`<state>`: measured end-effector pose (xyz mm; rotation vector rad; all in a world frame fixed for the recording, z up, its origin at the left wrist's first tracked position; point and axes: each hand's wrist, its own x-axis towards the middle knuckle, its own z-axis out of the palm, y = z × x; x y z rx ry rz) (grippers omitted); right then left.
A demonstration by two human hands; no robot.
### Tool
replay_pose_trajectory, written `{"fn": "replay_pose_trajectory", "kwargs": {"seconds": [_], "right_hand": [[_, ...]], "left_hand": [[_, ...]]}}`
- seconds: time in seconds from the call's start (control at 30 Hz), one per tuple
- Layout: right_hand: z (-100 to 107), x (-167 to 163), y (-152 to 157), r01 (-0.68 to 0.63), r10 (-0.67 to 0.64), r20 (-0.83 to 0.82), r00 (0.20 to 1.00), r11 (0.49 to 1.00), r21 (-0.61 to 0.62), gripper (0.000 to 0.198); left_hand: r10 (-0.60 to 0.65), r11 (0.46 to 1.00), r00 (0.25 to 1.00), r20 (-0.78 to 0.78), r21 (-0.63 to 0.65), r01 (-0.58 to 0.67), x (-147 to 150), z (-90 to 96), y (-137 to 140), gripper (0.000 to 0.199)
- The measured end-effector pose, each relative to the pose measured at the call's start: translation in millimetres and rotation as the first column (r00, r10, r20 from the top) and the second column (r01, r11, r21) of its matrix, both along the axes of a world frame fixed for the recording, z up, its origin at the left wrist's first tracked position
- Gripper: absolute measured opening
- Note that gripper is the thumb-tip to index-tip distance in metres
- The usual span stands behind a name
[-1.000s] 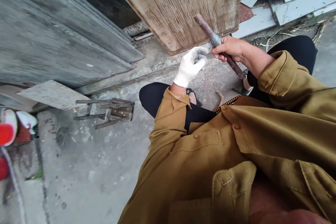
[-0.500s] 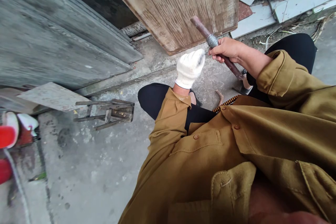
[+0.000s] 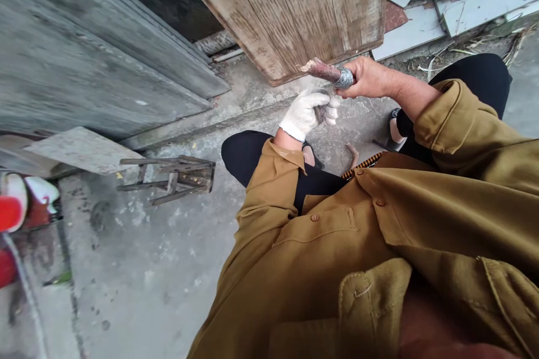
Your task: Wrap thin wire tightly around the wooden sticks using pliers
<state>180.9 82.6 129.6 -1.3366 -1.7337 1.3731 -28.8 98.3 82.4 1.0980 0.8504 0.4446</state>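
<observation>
My right hand (image 3: 370,77), bare, is closed around a brown wooden stick (image 3: 324,70) just beside a coil of silver wire (image 3: 345,78) wound on it. The stick's pale, splintered end points left, and its other end is hidden by the hand. Below and left of the coil is my left hand (image 3: 307,113) in a white knitted glove. Its fingers are loosely bent, with the thumb apart from them and part of the palm showing. Something greyish and blurred shows by the glove; I cannot tell whether it is wire.
A weathered wooden board (image 3: 290,17) stands ahead, with grey wooden panels (image 3: 84,50) to the left. White tiles (image 3: 488,5) are stacked at upper right. A small wooden stool (image 3: 181,176) lies on the concrete floor (image 3: 160,269). A short twig (image 3: 351,157) lies between my feet.
My right hand has turned the stick, so a splintered end now points left where a smooth end pointed up-left. My left hand has loosened from a fist and dropped slightly.
</observation>
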Motion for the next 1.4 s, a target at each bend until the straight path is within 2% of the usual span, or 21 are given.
{"fn": "replay_pose_trajectory", "kwargs": {"seconds": [0.1, 0.23, 0.3, 0.37, 0.47, 0.53, 0.6, 0.7, 0.77, 0.87, 1.1, 1.2, 1.3, 1.33, 1.4], "right_hand": [[0.2, 2.7, -0.7, -0.089, 0.087, -0.051, 0.995, 0.996, -0.027, 0.023], [-1.2, 3.9, -1.8, -0.176, 0.161, -0.125, 0.979, 0.978, -0.111, 0.014], [-2.6, 2.7, -2.2, -0.158, 0.126, -0.179, 0.976, 0.972, -0.176, 0.019], [-4.7, 0.9, -2.3, -0.105, 0.046, -0.239, 0.970, 0.964, -0.242, 0.027], [-8.8, -1.9, -1.3, -0.020, -0.081, -0.286, 0.955, 0.943, -0.333, 0.030], [-12.2, -3.5, 0.2, 0.024, -0.141, -0.293, 0.946, 0.929, -0.369, 0.030], [-15.7, -5.2, 2.0, 0.065, -0.187, -0.293, 0.938, 0.922, -0.382, 0.030], [-19.6, -7.4, 4.3, 0.119, -0.232, -0.281, 0.931, 0.922, -0.369, 0.030], [-20.7, -8.3, 4.8, 0.131, -0.230, -0.264, 0.937, 0.929, -0.346, 0.031], [-20.3, -8.1, 4.4, 0.129, -0.214, -0.237, 0.948, 0.935, -0.332, 0.033], [-21.8, -5.4, 2.7, 0.075, -0.173, -0.188, 0.967, 0.896, -0.439, 0.036], [-24.8, -6.1, 2.1, 0.053, -0.135, -0.176, 0.975, 0.911, -0.410, 0.033], [-27.2, -7.9, 2.7, 0.055, -0.108, -0.168, 0.980, 0.955, -0.291, 0.031], [-27.4, -8.8, 3.2, 0.066, -0.105, -0.152, 0.983, 0.968, -0.242, 0.031], [-26.6, -11.4, 3.9, 0.104, -0.118, -0.097, 0.988, 0.984, -0.145, 0.031]], "left_hand": [[-0.090, 0.991, 0.987, 0.131, -0.088, 0.102, -0.2, 4.2, -4.5, 0.034], [-0.192, 0.970, 0.951, 0.243, -0.099, 0.221, 0.4, 2.8, -8.1, 0.050], [-0.195, 0.975, 0.952, 0.234, -0.056, 0.214, 0.4, -0.5, -7.5, 0.055], [-0.156, 0.988, 0.971, 0.183, 0.012, 0.156, 0.5, -3.7, -6.1, 0.056], [-0.078, 0.985, 0.994, 0.083, 0.162, 0.064, 2.3, -6.9, -4.8, 0.046], [0.039, 0.957, 0.999, 0.007, 0.288, -0.039, 4.7, -7.4, -5.5, 0.033], [0.188, 0.897, 0.979, -0.080, 0.421, -0.138, 7.1, -6.1, -7.0, 0.022], [0.303, 0.800, 0.935, -0.183, 0.582, -0.145, 8.9, -0.8, -8.9, 0.015], [0.315, 0.759, 0.922, -0.225, 0.644, -0.102, 8.5, 3.4, -9.3, 0.015], [0.292, 0.725, 0.924, -0.246, 0.687, -0.046, 6.2, 8.1, -9.1, 0.014], [0.172, 0.668, 0.945, -0.277, 0.738, 0.095, -3.6, 9.0, -2.8, 0.022], [0.167, 0.642, 0.938, -0.303, 0.756, 0.130, -7.3, 6.2, -0.9, 0.022], [0.296, 0.637, 0.916, -0.269, 0.771, 0.021, -5.1, 2.8, -3.0, 0.021], [0.342, 0.651, 0.906, -0.248, 0.758, -0.039, -2.5, 1.9, -4.4, 0.021], [0.387, 0.723, 0.897, -0.213, 0.674, -0.152, 4.9, 0.6, -7.3, 0.025]]}}
